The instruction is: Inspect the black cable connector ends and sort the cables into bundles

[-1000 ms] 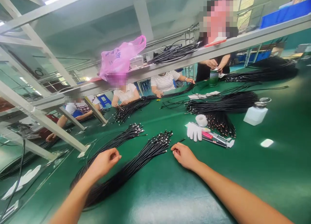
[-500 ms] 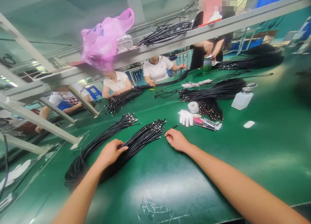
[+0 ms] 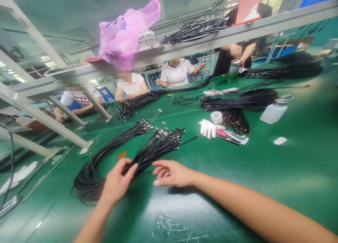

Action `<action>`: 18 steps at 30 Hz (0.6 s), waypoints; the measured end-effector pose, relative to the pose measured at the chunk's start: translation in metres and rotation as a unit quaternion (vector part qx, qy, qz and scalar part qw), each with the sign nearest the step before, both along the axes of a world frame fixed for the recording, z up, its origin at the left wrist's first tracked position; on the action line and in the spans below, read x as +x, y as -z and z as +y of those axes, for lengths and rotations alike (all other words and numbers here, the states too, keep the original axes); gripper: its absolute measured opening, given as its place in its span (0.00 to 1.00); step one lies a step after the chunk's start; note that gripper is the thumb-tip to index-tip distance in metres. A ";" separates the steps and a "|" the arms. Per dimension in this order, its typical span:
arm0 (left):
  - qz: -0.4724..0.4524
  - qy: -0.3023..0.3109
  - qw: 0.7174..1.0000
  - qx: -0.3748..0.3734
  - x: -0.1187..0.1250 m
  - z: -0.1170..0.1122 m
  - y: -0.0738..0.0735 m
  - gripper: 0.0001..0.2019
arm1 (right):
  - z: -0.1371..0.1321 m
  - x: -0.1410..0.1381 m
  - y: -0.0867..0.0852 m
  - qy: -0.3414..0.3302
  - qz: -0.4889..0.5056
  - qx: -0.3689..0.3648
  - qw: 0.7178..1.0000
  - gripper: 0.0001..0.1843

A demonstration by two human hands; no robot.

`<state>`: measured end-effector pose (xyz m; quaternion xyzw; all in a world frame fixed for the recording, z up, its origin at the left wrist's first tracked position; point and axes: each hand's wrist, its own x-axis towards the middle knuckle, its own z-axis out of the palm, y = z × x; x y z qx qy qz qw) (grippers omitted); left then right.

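A long bundle of black cables [image 3: 91,169] with metal-tipped ends bends in a U on the green table. My left hand [image 3: 117,181] is closed on several cables, lifting their blurred ends above the nearer leg of the bundle. To the right of that leg, my right hand [image 3: 173,173] hangs just over the table with its fingers apart and curved, holding nothing. A single cable end [image 3: 190,139] sticks out past the other tips. An orange spot [image 3: 121,155] shows between the two legs of the bundle.
A white glove [image 3: 207,129], a tape roll [image 3: 216,117], a caliper [image 3: 233,137] and a white bottle [image 3: 274,112] lie ahead to the right. More cable bundles [image 3: 243,99] stretch behind. Co-workers sit across the table. A metal shelf [image 3: 185,53] with a pink bag [image 3: 124,33] crosses above.
My left hand has closed on several cables and raised their ends. My right hand has moved left and nearer to me, its fingers opening. The camera view has shifted slightly.
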<state>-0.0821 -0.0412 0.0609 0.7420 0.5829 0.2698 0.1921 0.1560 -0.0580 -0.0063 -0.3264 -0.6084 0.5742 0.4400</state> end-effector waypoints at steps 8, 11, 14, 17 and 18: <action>0.108 0.147 0.976 -0.118 0.002 -0.044 0.009 0.13 | 0.011 -0.037 0.004 0.141 0.346 -0.312 0.873 0.22; 0.012 0.210 0.915 -0.345 0.009 -0.055 0.009 0.16 | -0.002 -0.026 0.002 0.066 0.297 -0.303 0.903 0.23; -0.168 0.250 0.756 -0.581 0.032 -0.050 0.021 0.25 | -0.019 -0.016 -0.006 -0.059 0.205 -0.223 0.951 0.21; -0.263 0.269 0.683 -0.626 0.064 -0.029 0.034 0.26 | -0.026 0.000 -0.010 -0.076 0.153 -0.174 0.970 0.21; -0.267 0.276 0.683 -0.622 0.073 -0.022 0.036 0.25 | -0.025 0.008 -0.010 -0.050 0.165 -0.181 0.968 0.22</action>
